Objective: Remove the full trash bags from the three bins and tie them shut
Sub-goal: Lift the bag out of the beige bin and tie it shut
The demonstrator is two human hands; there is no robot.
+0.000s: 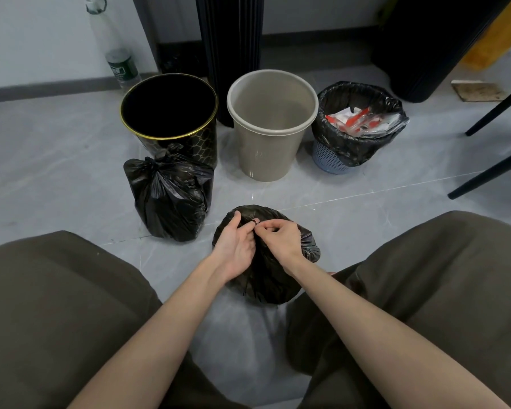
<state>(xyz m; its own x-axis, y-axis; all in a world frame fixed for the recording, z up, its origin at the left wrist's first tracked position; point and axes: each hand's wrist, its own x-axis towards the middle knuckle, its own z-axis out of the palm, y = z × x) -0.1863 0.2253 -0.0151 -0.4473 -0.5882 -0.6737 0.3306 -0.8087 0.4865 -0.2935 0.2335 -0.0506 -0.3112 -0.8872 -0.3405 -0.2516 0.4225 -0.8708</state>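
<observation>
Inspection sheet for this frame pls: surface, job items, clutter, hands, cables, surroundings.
Surface: grey tiled floor, glossy.
Job's things: black bin and beige bin unlined; tied bag in front of black bin; second bag nearer, top gathered; blue bin with liner in place, full.
Clutter: plastic bottle by wall; cardboard scrap far right.
Hands: left hand and right hand both pinch second bag's top.
Cables: nothing seen.
Surroundings: white wall, dark column behind bins, chair legs right.
</observation>
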